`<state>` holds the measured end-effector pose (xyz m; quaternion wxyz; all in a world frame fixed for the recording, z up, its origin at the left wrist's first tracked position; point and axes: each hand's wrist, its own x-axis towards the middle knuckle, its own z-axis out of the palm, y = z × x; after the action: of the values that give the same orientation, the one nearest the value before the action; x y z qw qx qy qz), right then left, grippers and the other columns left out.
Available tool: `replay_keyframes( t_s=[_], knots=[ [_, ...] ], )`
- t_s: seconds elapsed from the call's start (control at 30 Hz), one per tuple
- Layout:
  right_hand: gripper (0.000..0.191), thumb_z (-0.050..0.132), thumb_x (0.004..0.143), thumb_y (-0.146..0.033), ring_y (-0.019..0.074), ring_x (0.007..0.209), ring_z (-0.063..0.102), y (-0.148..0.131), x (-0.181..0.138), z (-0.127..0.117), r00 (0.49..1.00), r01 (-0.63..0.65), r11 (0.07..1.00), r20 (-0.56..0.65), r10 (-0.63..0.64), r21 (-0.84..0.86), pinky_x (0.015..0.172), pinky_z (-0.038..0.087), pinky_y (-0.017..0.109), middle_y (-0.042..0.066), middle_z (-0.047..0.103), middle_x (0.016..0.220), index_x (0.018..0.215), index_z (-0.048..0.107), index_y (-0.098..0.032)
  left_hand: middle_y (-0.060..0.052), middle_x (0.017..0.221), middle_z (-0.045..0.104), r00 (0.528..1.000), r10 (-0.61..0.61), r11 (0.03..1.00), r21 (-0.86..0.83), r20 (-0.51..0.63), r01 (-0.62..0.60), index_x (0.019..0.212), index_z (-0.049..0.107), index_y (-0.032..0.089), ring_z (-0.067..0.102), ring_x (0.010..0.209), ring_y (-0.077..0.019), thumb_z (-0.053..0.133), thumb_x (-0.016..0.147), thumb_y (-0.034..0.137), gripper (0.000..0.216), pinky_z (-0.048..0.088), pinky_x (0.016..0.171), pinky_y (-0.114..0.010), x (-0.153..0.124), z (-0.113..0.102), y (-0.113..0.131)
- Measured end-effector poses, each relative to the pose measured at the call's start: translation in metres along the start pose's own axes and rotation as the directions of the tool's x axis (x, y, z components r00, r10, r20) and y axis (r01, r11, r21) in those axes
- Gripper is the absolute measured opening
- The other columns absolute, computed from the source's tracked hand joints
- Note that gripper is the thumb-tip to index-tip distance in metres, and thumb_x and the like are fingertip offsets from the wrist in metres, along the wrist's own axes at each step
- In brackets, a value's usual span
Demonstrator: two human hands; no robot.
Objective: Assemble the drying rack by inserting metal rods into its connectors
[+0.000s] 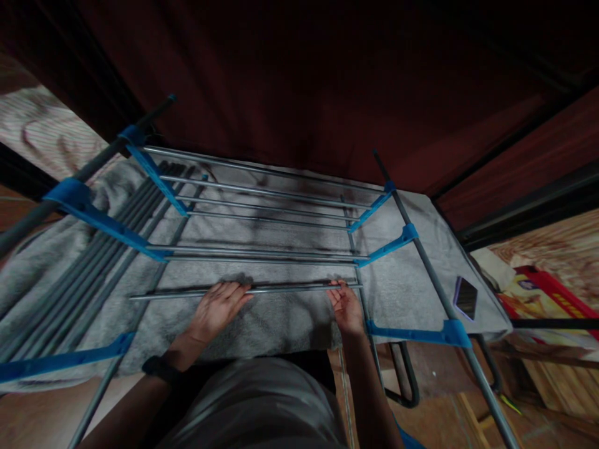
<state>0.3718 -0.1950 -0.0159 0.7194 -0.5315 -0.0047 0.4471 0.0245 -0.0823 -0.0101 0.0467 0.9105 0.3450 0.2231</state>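
A thin grey metal tube runs crosswise in front of me, low within a rack frame. My left hand wraps over it left of its middle. Near the tube's right end, my right hand grips it from below with the fingertips. Beyond it, several crossbars span between blue plastic brackets on the two sides. A blue bracket sits near my right hand on the right upright. At the lower left, another blue bracket joins the left poles.
Several loose grey tubes lie side by side at the left on a grey blanket. A phone rests at the right edge. Farther right is a red and yellow box. A dark red curtain hangs behind.
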Motion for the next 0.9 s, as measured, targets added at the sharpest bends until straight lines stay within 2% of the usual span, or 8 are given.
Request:
replay_keyframes(
  t_s=[0.3, 0.4, 0.5, 0.63, 0.77, 0.9],
  knots=[
    [0.015, 0.084, 0.079, -0.031, 0.0206, 0.098, 0.078, -0.006, -0.003, 0.001, 0.999, 0.001, 0.999, 0.039, -0.002, 0.033, 0.096, 0.064, 0.039, 0.0, 0.082, 0.092, 0.09, 0.074, -0.028, -0.006, 0.09, 0.076, 0.995, 0.047, 0.996, 0.085, -0.083, -0.04, 0.109, 0.075, 0.023, 0.07, 0.086, -0.0249, 0.052, 0.111, 0.036, 0.026, 0.049, 0.081, -0.041, 0.005, -0.01, 0.004],
    [0.02, 0.089, 0.077, -0.034, 0.0196, 0.094, 0.078, -0.006, -0.003, 0.002, 0.999, 0.028, 0.999, 0.028, -0.029, 0.037, 0.088, 0.066, 0.035, 0.0, 0.082, 0.093, 0.088, 0.073, -0.029, -0.006, 0.086, 0.075, 0.994, 0.063, 0.994, 0.099, -0.091, -0.054, 0.106, 0.074, 0.022, 0.069, 0.083, -0.0249, 0.049, 0.112, 0.036, 0.029, 0.047, 0.079, -0.041, 0.005, -0.011, 0.004],
    [0.024, 0.09, 0.079, -0.041, 0.0179, 0.093, 0.077, -0.005, -0.004, 0.003, 0.997, 0.073, 0.997, 0.033, -0.074, 0.019, 0.089, 0.066, 0.033, -0.001, 0.081, 0.094, 0.09, 0.072, -0.028, -0.006, 0.086, 0.075, 0.994, 0.061, 0.996, 0.077, -0.086, -0.054, 0.104, 0.074, 0.023, 0.069, 0.082, -0.0249, 0.048, 0.112, 0.037, 0.031, 0.047, 0.079, -0.041, 0.005, -0.01, 0.005],
    [0.026, 0.084, 0.087, -0.049, 0.0197, 0.094, 0.078, -0.007, -0.004, 0.003, 0.997, 0.066, 0.998, 0.05, -0.066, 0.005, 0.093, 0.065, 0.036, -0.001, 0.079, 0.09, 0.094, 0.071, -0.028, -0.005, 0.084, 0.075, 0.996, 0.04, 0.996, 0.076, -0.074, -0.035, 0.099, 0.073, 0.025, 0.07, 0.082, -0.0242, 0.048, 0.112, 0.039, 0.031, 0.049, 0.08, -0.04, 0.005, -0.009, 0.009],
    [0.041, 0.068, 0.094, -0.067, 0.0227, 0.094, 0.079, -0.01, -0.003, 0.003, 1.0, 0.012, 0.999, 0.01, -0.013, 0.046, 0.095, 0.064, 0.041, 0.003, 0.08, 0.09, 0.09, 0.071, -0.027, -0.005, 0.081, 0.074, 0.998, 0.017, 0.995, 0.101, -0.057, -0.011, 0.092, 0.07, 0.027, 0.07, 0.079, -0.0237, 0.051, 0.111, 0.043, 0.032, 0.049, 0.078, -0.039, 0.006, -0.011, 0.012],
    [0.048, 0.062, 0.095, -0.075, 0.0226, 0.088, 0.078, -0.008, -0.003, 0.0, 1.0, 0.016, 0.999, -0.009, -0.016, 0.051, 0.094, 0.063, 0.042, 0.002, 0.08, 0.086, 0.088, 0.07, -0.028, -0.006, 0.078, 0.073, 0.999, -0.024, 0.994, 0.103, -0.035, 0.027, 0.089, 0.069, 0.027, 0.071, 0.077, -0.0245, 0.057, 0.108, 0.049, 0.032, 0.051, 0.076, -0.039, 0.007, -0.012, 0.015]
  ],
)
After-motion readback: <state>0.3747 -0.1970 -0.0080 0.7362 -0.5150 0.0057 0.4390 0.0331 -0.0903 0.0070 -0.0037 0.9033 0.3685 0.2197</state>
